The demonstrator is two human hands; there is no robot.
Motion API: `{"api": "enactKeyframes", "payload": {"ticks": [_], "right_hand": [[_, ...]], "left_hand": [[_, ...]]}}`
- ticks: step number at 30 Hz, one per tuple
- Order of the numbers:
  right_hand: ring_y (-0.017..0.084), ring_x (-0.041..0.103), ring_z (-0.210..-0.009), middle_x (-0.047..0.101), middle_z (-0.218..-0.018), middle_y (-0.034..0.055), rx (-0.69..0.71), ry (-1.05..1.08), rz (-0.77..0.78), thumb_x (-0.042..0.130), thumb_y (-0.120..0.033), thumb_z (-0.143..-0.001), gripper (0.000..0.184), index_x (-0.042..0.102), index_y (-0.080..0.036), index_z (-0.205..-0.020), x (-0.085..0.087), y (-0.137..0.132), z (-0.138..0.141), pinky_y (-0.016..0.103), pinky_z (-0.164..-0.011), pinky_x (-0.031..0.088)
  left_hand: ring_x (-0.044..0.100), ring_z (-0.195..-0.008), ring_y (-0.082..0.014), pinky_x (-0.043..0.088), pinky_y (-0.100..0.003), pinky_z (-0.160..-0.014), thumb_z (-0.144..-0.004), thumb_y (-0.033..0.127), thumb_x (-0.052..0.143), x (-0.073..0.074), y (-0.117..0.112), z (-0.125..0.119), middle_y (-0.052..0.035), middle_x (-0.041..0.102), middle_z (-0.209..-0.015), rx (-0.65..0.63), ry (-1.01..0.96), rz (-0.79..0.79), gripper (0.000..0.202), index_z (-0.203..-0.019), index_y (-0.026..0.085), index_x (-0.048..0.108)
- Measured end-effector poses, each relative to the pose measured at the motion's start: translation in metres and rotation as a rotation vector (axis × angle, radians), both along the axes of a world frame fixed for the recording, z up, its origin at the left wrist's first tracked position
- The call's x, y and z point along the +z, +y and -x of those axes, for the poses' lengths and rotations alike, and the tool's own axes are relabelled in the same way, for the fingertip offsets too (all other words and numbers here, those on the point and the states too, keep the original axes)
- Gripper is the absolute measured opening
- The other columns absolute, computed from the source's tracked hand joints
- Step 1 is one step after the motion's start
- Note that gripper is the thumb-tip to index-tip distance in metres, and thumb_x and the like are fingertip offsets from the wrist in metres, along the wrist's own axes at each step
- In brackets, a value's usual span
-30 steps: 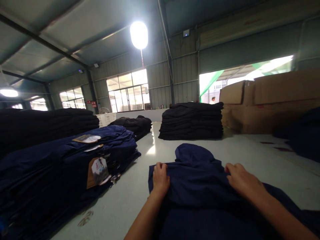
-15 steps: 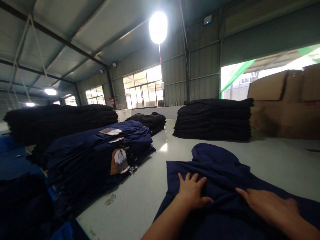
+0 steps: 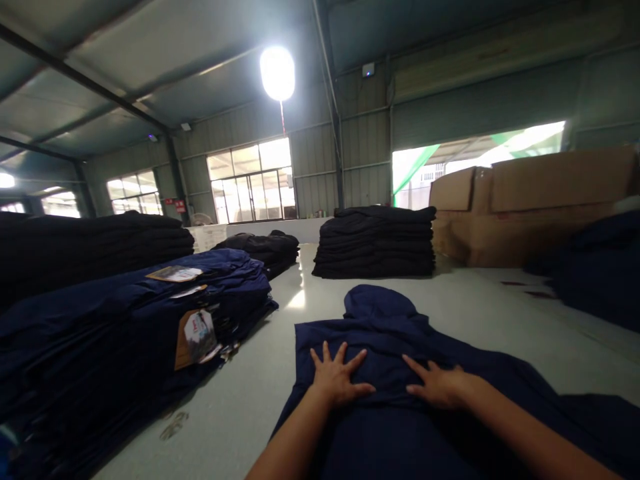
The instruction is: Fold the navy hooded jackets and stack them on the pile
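Note:
A navy hooded jacket [image 3: 370, 360] lies spread on the pale table [image 3: 240, 407], its hood pointing away from me and one sleeve reaching to the right. My left hand [image 3: 337, 377] rests flat on the upper left of the jacket with fingers spread. Just to its right, my right hand [image 3: 437, 383] presses on the cloth, fingers apart and pointing left. Neither hand grips anything. The jacket's lower part runs out of view at the bottom edge.
On the left is a pile of navy jackets [image 3: 125, 313] with hang tags [image 3: 197, 337]. Black folded garments [image 3: 375, 243] are stacked at the back, near cardboard boxes [image 3: 540, 200]. More dark blue cloth [image 3: 600, 273] sits at the far right.
My view has turned to the right. My right hand has moved in closer to my left, and its fingers have spread on the jacket. My left hand stays flat on the cloth.

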State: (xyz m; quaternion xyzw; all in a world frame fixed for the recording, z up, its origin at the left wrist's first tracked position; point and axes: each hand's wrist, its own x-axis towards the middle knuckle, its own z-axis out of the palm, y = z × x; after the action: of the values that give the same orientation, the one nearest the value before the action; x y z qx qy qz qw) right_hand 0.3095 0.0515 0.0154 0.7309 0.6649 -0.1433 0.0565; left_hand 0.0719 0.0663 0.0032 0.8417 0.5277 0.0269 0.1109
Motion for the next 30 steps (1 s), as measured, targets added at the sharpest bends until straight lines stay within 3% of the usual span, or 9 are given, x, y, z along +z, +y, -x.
{"api": "enactKeyframes", "payload": {"ticks": [3,7,10,13,17,19,22,27,30], "right_hand": [[0.03,0.049,-0.117,0.046,-0.133,0.0162,0.148,0.046,-0.044,0.041,-0.039,-0.08,0.06,0.034,-0.02,-0.137,0.029,-0.017,-0.005,0.046,-0.098,0.035],[0.027,0.054,-0.109,0.053,-0.121,0.0177,0.065,-0.063,-0.234,0.047,-0.014,-0.074,0.048,0.048,-0.012,-0.122,0.04,-0.034,-0.004,0.037,-0.091,0.04],[0.027,0.058,-0.103,0.06,-0.112,0.0188,0.021,-0.115,-0.267,0.041,-0.011,-0.079,0.036,0.059,-0.01,-0.11,0.037,-0.04,0.003,0.036,-0.085,0.043],[0.032,0.061,-0.098,0.065,-0.104,0.0199,0.01,-0.106,-0.236,0.034,-0.01,-0.081,0.036,0.064,-0.011,-0.102,0.034,-0.044,0.012,0.04,-0.078,0.046],[0.031,0.062,-0.098,0.065,-0.108,0.018,0.028,-0.067,-0.226,0.04,-0.014,-0.081,0.043,0.052,-0.015,-0.123,0.031,-0.046,0.024,0.04,-0.078,0.046],[0.028,0.062,-0.099,0.065,-0.11,0.0161,0.037,-0.074,-0.236,0.04,-0.007,-0.078,0.051,0.049,-0.016,-0.127,0.029,-0.045,0.028,0.037,-0.078,0.046],[0.027,0.062,-0.097,0.066,-0.105,0.0157,0.01,-0.14,-0.278,0.032,0.0,-0.076,0.05,0.055,-0.014,-0.118,0.027,-0.045,0.029,0.036,-0.076,0.046],[0.032,0.053,-0.108,0.059,-0.112,0.0179,-0.015,-0.261,-0.368,0.046,-0.018,-0.079,0.03,0.063,-0.014,-0.104,0.019,-0.046,0.029,0.04,-0.082,0.042],[0.029,0.053,-0.108,0.06,-0.112,0.0133,0.017,-0.228,-0.343,0.048,-0.013,-0.076,0.031,0.063,-0.019,-0.101,0.02,-0.044,0.025,0.039,-0.084,0.041]], "left_hand": [[-0.003,-0.132,-0.0478,-0.006,-0.072,-0.095,-0.064,0.086,0.028,-0.002,0.0,0.012,0.0008,0.012,-0.152,-0.004,-0.012,-0.02,0.083,-0.138,0.048,0.02],[0.0,-0.133,-0.0464,-0.004,-0.072,-0.095,-0.066,0.084,0.031,-0.006,0.007,0.04,0.0,0.015,-0.151,-0.008,0.012,-0.041,0.079,-0.136,0.05,0.021],[-0.001,-0.134,-0.0449,-0.003,-0.071,-0.096,-0.067,0.082,0.038,-0.002,0.014,0.061,0.0018,0.015,-0.151,-0.012,0.034,-0.017,0.077,-0.135,0.051,0.022],[-0.005,-0.133,-0.0459,-0.008,-0.072,-0.093,-0.062,0.079,0.048,0.011,0.017,0.07,0.0031,0.014,-0.152,0.038,0.079,0.1,0.079,-0.133,0.051,0.028],[0.001,-0.133,-0.0474,-0.012,-0.073,-0.092,-0.069,0.065,0.05,0.026,0.008,0.051,-0.002,0.022,-0.15,0.057,0.135,0.06,0.067,-0.13,0.038,0.045],[0.002,-0.133,-0.0463,-0.011,-0.072,-0.093,-0.07,0.066,0.047,0.023,0.003,0.039,-0.0025,0.021,-0.15,0.033,0.082,-0.018,0.071,-0.134,0.036,0.039],[-0.005,-0.131,-0.0492,-0.01,-0.074,-0.092,-0.061,0.079,0.047,0.01,-0.001,0.03,0.0005,0.009,-0.152,0.06,0.009,-0.023,0.092,-0.141,0.041,0.019],[-0.012,-0.13,-0.0493,-0.008,-0.074,-0.092,-0.06,0.084,0.041,-0.008,0.0,0.035,0.0043,-0.006,-0.152,0.098,-0.002,0.028,0.097,-0.141,0.043,0.006],[-0.016,-0.129,-0.0482,-0.008,-0.074,-0.093,-0.061,0.083,0.042,-0.007,-0.001,0.039,0.0047,-0.01,-0.151,0.078,0.004,0.044,0.098,-0.141,0.043,0.003]]}}
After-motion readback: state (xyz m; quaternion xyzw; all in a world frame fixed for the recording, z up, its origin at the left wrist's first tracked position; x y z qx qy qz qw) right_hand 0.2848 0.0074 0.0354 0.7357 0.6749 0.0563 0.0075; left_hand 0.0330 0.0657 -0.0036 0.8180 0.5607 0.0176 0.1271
